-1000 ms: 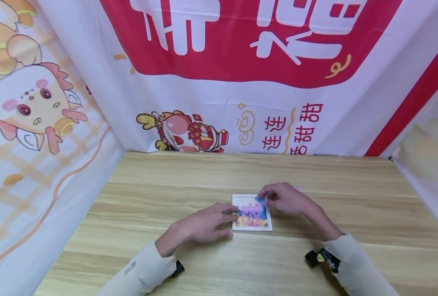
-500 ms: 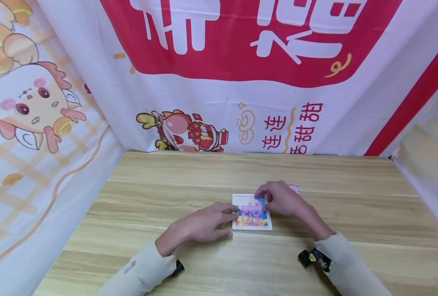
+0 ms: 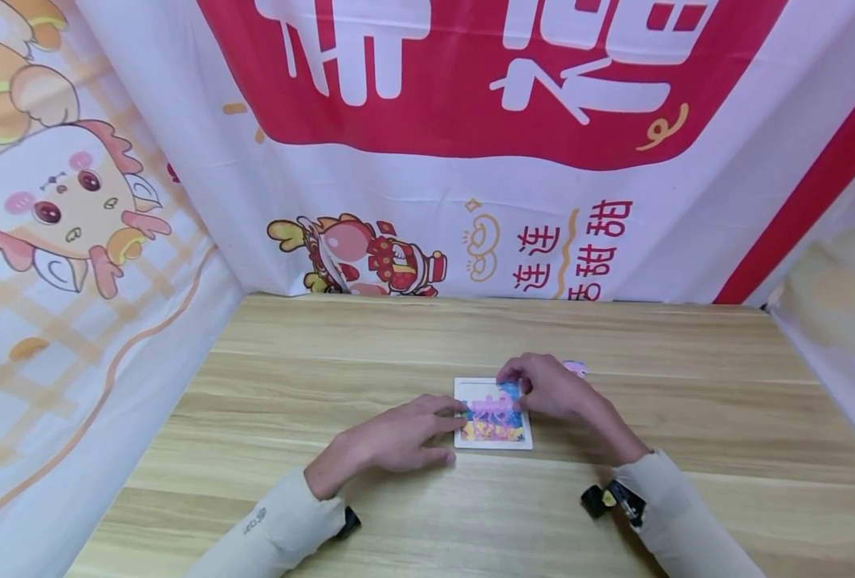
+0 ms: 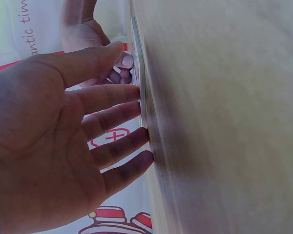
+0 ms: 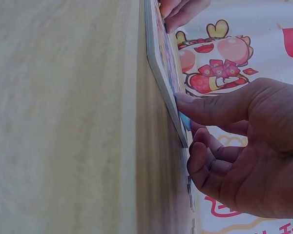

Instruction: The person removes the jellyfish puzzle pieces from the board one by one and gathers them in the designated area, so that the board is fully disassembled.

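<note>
White-framed, our puzzle (image 3: 492, 416) lies on the bench (image 3: 369, 345); our left hand (image 3: 409, 435) touches its left edge, fingers extended, while our right hand (image 3: 553, 387) pinches a blue piece (image 3: 508, 389) at its far right corner.

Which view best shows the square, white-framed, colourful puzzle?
Head: the puzzle is seen from above, picture mostly visible despite overlapping fingers. Left wrist shows mainly its thin edge; right wrist, edge and foreshortened picture.

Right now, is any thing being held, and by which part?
The right hand seems to pinch a blue puzzle piece at the far right corner of the board; its gripped edges are hidden. The left hand holds nothing.
</note>
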